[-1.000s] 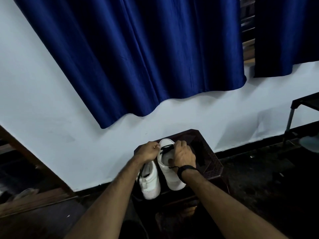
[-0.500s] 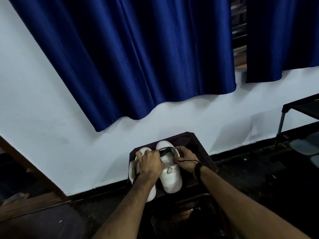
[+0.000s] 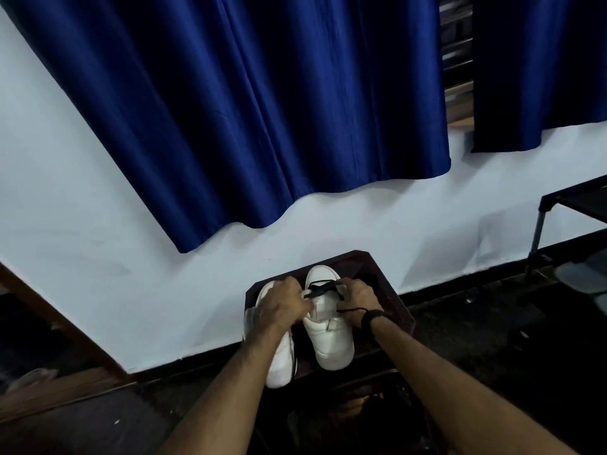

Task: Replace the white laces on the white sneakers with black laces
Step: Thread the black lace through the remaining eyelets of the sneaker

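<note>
Two white sneakers stand side by side on a dark stool (image 3: 392,292) against the wall. The right sneaker (image 3: 330,339) has a black lace (image 3: 320,288) crossing its upper part. My left hand (image 3: 281,307) lies over the left sneaker (image 3: 279,362) and grips one end of the black lace with curled fingers. My right hand (image 3: 358,297) pinches the other end at the shoe's right side. A black band sits on my right wrist. A thin black strand hangs beside the left sneaker.
A blue curtain (image 3: 262,110) hangs on the white wall behind the stool. A dark metal rack (image 3: 574,205) stands at the right, with a pale object under it. Wooden trim runs along the lower left. The floor is dark.
My left hand has moved down from the right sneaker's toe area onto the left sneaker. My right hand has shifted to the right side of the shoe. The black lace is now stretched between them.
</note>
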Demonstrator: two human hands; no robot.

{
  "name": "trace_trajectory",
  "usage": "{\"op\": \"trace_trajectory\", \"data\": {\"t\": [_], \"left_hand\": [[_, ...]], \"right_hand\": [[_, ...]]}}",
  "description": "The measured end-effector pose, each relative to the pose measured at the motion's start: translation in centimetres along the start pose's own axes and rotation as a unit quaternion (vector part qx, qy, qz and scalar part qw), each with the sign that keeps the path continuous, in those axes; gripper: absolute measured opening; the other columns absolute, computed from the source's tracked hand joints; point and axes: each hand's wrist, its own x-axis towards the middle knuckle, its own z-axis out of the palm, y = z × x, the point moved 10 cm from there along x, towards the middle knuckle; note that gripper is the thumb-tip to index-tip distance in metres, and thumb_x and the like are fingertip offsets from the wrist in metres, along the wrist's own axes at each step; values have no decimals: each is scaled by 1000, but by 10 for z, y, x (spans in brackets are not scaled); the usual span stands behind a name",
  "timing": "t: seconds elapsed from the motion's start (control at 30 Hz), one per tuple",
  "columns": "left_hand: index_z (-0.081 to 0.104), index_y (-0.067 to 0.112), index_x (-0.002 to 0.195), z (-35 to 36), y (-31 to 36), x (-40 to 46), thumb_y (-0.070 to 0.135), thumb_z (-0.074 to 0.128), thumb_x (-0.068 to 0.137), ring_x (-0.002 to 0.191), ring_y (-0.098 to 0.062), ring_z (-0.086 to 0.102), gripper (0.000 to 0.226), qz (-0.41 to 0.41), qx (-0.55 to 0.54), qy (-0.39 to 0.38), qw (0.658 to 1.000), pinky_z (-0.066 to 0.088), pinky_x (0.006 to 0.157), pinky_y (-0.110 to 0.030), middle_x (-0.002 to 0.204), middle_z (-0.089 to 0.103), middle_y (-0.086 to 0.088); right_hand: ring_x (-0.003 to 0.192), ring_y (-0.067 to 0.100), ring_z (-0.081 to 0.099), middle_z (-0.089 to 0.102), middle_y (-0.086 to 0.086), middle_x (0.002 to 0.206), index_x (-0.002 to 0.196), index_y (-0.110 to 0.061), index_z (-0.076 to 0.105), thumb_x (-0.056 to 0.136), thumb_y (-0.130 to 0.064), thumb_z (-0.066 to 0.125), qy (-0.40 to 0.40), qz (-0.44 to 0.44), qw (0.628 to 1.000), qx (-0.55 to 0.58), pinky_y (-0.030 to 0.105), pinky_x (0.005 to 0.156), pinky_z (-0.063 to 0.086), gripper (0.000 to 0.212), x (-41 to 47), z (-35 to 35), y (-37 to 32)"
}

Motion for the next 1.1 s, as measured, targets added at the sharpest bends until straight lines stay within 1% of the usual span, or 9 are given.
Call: {"op": "trace_trajectory", "data": {"t": [0.07,0.17,0.27,0.43,0.6,0.7,0.87,1.0,1.1], "left_hand": [[62,17,70,0,-6,3,44,75,74,65,-16,58,30,-22,-33,-75,996,37,53,-24,71,64,-1],[65,12,74,4,-13,8,53,55,94,43,-15,57,47,-65,-180,-162,968,36,48,-20,57,62,-8],[65,-8,96,2,-27,13,25,44,103,37,-13,54,39,-109,-244,-170,949,25,31,-15,64,67,-17],[59,-1,73,19,-26,-1,-6,37,92,39,-5,43,30,-120,-179,-244,945,27,33,-13,51,65,-6],[62,8,57,22,-18,-4,-2,46,87,46,-9,43,34,-102,-107,-238,960,31,43,-16,51,60,-2],[67,11,60,2,-23,1,14,55,75,45,-15,53,19,-114,-45,-145,982,42,52,-20,62,69,-5],[62,5,94,-45,-20,3,19,61,82,95,-26,67,19,-123,-27,8,992,50,73,-27,94,64,-8],[59,8,70,-35,-27,-3,20,50,79,46,-18,54,17,-137,-146,-50,978,40,48,-19,56,60,-4],[53,16,62,-35,-32,-5,24,54,72,49,-16,42,13,-151,-271,-78,948,35,59,-26,69,61,-8]], "right_hand": [[115,34,52,51,16,124,128,-13,56,79,-11,65,-9,-4,1000,-28,34,89,45,50,1,5,-2],[116,34,50,47,15,125,130,-13,52,82,-13,64,-12,-4,999,-46,33,89,44,49,2,11,-5],[114,36,51,46,17,123,126,-11,53,82,-15,63,-9,-9,999,-47,38,92,47,45,3,14,-8],[112,36,51,45,15,122,124,-13,54,79,-12,62,2,-4,1000,-30,41,91,49,46,2,16,-6],[117,35,50,44,12,126,127,-16,53,85,-16,56,21,8,999,-24,43,93,48,42,0,16,-3],[116,34,50,43,11,126,125,-15,53,91,-22,52,30,11,999,-28,44,92,48,35,0,15,-3],[113,36,51,43,11,123,120,-15,54,92,-24,52,27,10,999,-32,45,89,49,29,-2,14,-4],[112,34,50,43,10,123,122,-15,52,89,-24,57,19,18,999,-25,45,87,49,34,-3,14,-2],[113,33,50,43,10,125,123,-16,52,88,-25,58,17,20,999,-30,45,88,49,37,-5,14,-3]]}}
